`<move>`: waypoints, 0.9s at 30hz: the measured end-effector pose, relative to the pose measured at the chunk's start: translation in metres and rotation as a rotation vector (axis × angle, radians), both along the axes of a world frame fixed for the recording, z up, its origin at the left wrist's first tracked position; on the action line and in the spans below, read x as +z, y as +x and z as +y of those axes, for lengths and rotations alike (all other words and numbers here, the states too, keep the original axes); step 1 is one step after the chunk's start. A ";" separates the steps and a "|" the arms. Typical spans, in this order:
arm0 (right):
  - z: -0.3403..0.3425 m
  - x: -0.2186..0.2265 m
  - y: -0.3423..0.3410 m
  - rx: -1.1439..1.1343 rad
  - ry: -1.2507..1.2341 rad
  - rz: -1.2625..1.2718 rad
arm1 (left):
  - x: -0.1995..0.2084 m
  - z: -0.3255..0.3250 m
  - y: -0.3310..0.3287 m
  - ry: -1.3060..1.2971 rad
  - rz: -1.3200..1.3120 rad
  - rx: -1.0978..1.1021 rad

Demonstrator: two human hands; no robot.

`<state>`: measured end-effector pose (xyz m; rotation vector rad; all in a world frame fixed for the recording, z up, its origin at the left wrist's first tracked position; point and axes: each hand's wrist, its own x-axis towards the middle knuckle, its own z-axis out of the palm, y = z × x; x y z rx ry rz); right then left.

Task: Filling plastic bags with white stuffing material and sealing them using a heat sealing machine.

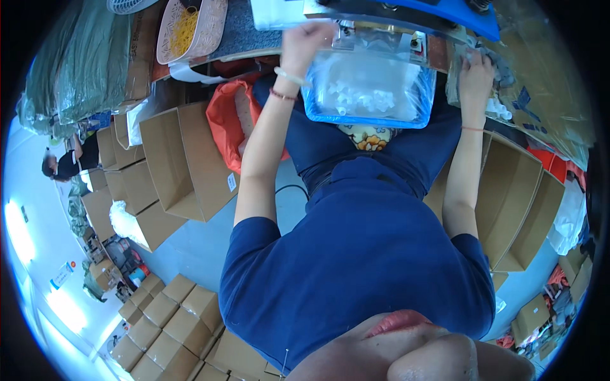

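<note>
My left hand is closed, its fingertips together at the left end of a bench machine with a blue top part. What it pinches is too small to make out. My right hand rests with curled fingers on a heap of clear and greyish plastic pieces right of the machine. Its fingertips are partly lost among them. Between my arms, over my lap, sits a blue tray lined with clear film, with several small white pieces in it.
A white openwork basket of yellow bands stands on the bench at the left. Open cardboard boxes and a red bag crowd my left side; another open box is at my right. Stacked cartons stand behind. A person is far left.
</note>
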<state>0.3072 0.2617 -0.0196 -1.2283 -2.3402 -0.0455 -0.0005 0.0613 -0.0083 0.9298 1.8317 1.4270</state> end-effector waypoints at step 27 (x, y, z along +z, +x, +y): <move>-0.116 0.087 -0.061 0.532 -0.671 0.576 | -0.019 -0.055 -0.023 -0.004 1.165 0.184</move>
